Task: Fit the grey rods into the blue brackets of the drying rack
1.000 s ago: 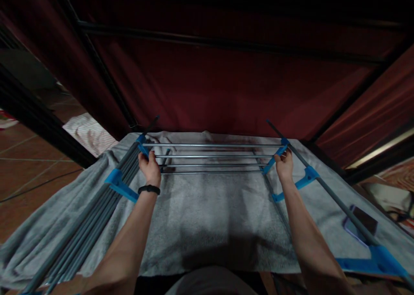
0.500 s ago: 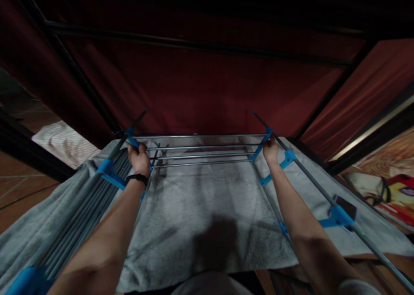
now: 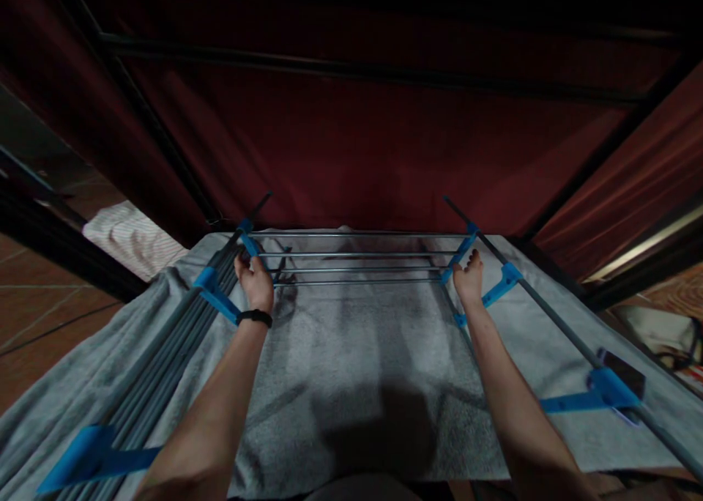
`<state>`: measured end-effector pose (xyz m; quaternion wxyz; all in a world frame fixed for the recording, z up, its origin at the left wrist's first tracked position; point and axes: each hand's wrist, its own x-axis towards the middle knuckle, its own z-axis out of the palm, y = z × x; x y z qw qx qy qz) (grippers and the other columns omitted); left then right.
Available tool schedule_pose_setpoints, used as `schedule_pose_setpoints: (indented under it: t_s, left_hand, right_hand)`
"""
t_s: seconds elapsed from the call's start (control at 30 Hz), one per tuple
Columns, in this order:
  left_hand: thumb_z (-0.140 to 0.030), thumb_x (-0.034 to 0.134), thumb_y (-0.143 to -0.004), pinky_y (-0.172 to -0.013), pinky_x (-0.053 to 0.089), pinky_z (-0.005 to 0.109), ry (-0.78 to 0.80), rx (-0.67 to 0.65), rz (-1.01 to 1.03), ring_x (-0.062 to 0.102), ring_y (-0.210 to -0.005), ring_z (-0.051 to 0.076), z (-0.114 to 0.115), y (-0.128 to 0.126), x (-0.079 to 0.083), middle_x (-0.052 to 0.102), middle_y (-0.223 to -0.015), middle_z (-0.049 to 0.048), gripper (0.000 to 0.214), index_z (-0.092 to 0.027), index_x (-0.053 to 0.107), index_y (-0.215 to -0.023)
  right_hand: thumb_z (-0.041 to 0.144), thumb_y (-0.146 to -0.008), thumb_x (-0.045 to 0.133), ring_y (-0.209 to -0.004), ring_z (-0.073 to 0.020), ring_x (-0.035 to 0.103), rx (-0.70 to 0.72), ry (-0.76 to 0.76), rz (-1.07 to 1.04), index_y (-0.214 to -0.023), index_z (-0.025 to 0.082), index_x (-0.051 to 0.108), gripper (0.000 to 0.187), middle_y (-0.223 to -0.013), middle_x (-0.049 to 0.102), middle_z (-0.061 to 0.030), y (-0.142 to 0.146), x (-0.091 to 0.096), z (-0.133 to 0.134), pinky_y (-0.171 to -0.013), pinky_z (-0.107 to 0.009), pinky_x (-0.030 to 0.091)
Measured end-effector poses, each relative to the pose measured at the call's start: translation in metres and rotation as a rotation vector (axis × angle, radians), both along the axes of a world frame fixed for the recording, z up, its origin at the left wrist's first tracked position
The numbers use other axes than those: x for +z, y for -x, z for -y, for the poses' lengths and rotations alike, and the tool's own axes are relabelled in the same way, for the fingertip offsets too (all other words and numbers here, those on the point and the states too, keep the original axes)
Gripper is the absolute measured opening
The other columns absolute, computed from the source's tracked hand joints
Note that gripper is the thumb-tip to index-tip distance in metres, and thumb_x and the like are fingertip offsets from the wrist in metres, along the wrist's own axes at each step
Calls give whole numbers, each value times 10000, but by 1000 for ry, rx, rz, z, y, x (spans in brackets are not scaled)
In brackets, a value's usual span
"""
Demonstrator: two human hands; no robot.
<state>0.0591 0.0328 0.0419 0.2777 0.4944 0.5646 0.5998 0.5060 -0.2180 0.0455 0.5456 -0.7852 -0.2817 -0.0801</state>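
A drying rack with grey metal rods point(image 3: 356, 255) and blue plastic joints stands in front of me, and a grey towel point(image 3: 351, 354) is spread over it. My left hand point(image 3: 253, 281), with a black band at the wrist, is closed round the blue joint at the rack's far left corner. My right hand point(image 3: 469, 277) rests against the blue joint point(image 3: 460, 255) at the far right corner, its fingers curled on it. Both arms are stretched out over the towel.
Dark red curtains point(image 3: 351, 149) hang close behind the rack. A folded bundle of rods point(image 3: 165, 369) lies along the left side. A phone point(image 3: 623, 373) lies on the towel at the right. A striped cloth point(image 3: 132, 237) lies on the tiled floor at the left.
The view has shifted a little while both hands stayed on the rack's far corners. The right-hand blue joint and side rod now sit lower and further right.
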Motion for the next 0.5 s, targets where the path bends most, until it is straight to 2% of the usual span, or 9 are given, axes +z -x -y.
schedule_pose_setpoints:
  t_s: [0.1,0.17,0.2,0.27,0.33,0.43,0.5]
  left_hand:
    - [-214,575,-912,-1238,368,483,2,73,-31,519,-1430,322,35,-1,-14,571,-1424,213,423,-163,556,-1331]
    - [-211,566,-911,-1184,440,465,-131,-22,-171,564,-1368,302,61,-5,-13,607,-1374,179,387,-189,610,-1294]
    - [-214,552,-920,-1172,455,453,-216,-72,-251,579,-1342,287,73,-8,-7,618,-1349,162,358,-197,635,-1268]
    - [-230,530,-951,-1189,437,444,-347,-84,-359,582,-1332,276,94,-14,16,613,-1345,157,311,-194,668,-1227]
    - [-228,499,-977,-1192,429,440,-412,-67,-448,557,-1366,281,109,-18,50,600,-1380,160,321,-193,676,-1242]
    - [-203,458,-989,-1191,402,514,-415,11,-642,513,-1406,327,126,-13,106,569,-1457,172,380,-185,673,-1302]
    - [-241,447,-1010,-1169,380,593,-363,54,-816,499,-1400,386,135,-1,137,561,-1481,198,409,-164,665,-1348]
  right_hand:
    - [389,-822,566,-1245,-331,616,91,-2,19,-1427,193,585,637,-1388,583,-184,33,-7,20,-1097,-552,509]
    - [387,-860,540,-1282,-317,597,139,-28,114,-1348,228,646,523,-1373,593,-155,51,3,35,-1088,-537,515]
    - [384,-886,533,-1306,-315,583,160,-29,179,-1326,231,662,483,-1375,596,-151,57,13,42,-1096,-537,508]
    - [377,-934,513,-1342,-320,558,138,-13,323,-1311,216,679,442,-1393,595,-161,64,40,56,-1123,-547,479]
    - [360,-969,482,-1354,-335,548,61,36,459,-1321,194,683,438,-1405,593,-179,65,70,70,-1147,-561,447]
    - [336,-990,465,-1345,-389,546,-123,215,571,-1338,160,687,448,-1423,591,-218,61,107,90,-1129,-604,435]
    - [340,-1005,460,-1318,-429,566,-228,390,566,-1373,115,670,480,-1409,603,-258,57,122,102,-1088,-623,456]
